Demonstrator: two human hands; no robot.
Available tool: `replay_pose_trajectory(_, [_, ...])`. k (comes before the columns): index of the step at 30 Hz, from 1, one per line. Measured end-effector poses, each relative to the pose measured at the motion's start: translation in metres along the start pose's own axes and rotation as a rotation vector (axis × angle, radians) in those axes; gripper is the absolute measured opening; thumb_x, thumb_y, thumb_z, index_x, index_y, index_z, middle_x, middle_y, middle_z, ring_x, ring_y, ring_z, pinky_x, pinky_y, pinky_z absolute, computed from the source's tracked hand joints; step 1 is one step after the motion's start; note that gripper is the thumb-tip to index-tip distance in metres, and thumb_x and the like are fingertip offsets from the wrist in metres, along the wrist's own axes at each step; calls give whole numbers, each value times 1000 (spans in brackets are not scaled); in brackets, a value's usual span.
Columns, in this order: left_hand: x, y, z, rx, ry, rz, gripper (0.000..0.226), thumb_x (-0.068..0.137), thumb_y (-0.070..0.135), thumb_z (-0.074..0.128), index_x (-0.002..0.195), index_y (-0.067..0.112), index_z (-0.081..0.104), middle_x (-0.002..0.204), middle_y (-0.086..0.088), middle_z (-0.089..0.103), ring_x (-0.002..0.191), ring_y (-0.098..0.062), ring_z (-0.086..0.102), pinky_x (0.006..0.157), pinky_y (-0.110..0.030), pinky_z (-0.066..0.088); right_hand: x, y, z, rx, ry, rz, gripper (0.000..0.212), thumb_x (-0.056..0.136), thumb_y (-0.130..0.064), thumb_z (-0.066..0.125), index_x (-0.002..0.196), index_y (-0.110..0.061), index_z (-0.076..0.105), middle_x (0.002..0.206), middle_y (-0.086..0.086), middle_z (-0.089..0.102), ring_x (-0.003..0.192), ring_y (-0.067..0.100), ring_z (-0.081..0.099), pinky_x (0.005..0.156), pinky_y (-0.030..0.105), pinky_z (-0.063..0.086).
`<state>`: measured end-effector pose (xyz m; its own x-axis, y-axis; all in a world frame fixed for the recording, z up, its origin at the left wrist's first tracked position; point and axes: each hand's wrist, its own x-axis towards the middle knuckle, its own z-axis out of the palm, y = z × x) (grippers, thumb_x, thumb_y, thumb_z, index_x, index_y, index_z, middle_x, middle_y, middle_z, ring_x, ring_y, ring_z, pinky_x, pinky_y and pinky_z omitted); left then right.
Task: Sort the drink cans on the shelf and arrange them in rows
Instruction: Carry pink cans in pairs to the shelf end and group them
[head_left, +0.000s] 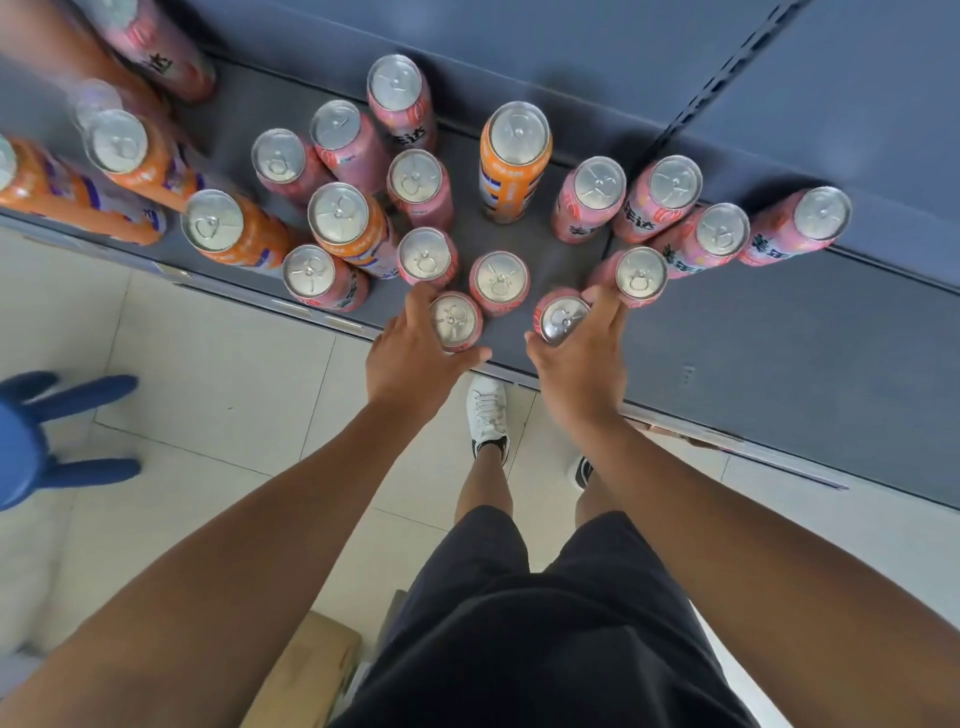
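Head view: each hand grasps one pink can at the front edge of the shelf.
Left hand has its fingers curled round the left pink can. Right hand wraps the right pink can, which looks slightly tilted. Both are probably held to pull the pinks clear of the orange cans mixed in behind. The rest stand upright and scattered, no rows yet.

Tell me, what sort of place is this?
Probably a shop aisle: a dark metal shelf with a slotted upright, crowded with pink cans and orange cans, above a tiled floor.
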<state>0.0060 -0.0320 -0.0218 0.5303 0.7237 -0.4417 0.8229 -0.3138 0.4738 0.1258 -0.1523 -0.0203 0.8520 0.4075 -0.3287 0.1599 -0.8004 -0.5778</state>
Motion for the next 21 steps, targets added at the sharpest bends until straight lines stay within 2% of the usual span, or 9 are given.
replay_pose_trajectory(5, [-10,-2,-5,-91,27,25,71,72,43,84,123,31,37,112,4,65,99,-26,63,82,-40,55,-4,7,-18,163,-80,-40,57,75,-19,79,121,-16,47,116,3,56,94,21,58,75,35,53])
replay_pose_trajectory(7, [-19,-1,-13,-225,26,32,71,69,41,87,122,34,40,111,13,63,101,-16,62,84,-37,55,-9,9,-33,207,-123,-81,53,71,-22,82,114,-22,51,108,0,58,92,17,59,74,22,51])
replay_pose_trajectory(8, [-25,1,-19,-307,18,27,72,67,40,89,121,35,40,110,18,61,102,-9,60,85,-32,54,-12,8,-42,235,-150,-89,51,70,-24,83,111,-27,52,104,-3,60,91,15,60,73,19,50])
replay_pose_trajectory(10, [-35,7,-29,-471,-21,1,74,64,35,92,118,35,42,109,21,59,103,-1,58,86,-23,51,-18,5,-60,325,-213,-58,49,70,-24,85,106,-36,53,97,-13,63,91,12,64,74,24,54])
replay_pose_trajectory(13, [-43,16,-45,-779,-126,-78,71,58,24,93,111,29,45,110,7,64,102,-9,64,88,-33,55,-17,0,-86,433,-295,58,54,68,-19,85,110,-38,57,97,-17,68,90,5,68,74,21,55])
replay_pose_trajectory(16, [-47,30,-59,-1025,-232,-133,63,62,26,85,112,26,47,105,5,70,100,-13,67,88,-38,56,-13,-2,-111,557,-360,164,61,71,-10,85,119,-25,50,99,-10,72,86,-2,69,74,15,51])
replay_pose_trajectory(18, [-48,37,-68,-1133,-297,-171,63,67,32,80,122,26,49,112,5,70,109,-20,66,88,-40,56,-11,-4,-128,589,-387,189,56,74,-11,84,119,-20,51,100,-7,73,87,1,69,82,22,52])
replay_pose_trajectory(21, [-45,49,-83,-1343,-461,-186,68,82,40,70,142,19,46,137,-9,61,126,-29,58,102,-52,49,-9,-7,-148,687,-409,195,51,70,-15,86,113,-15,59,101,-2,75,92,12,71,87,34,52])
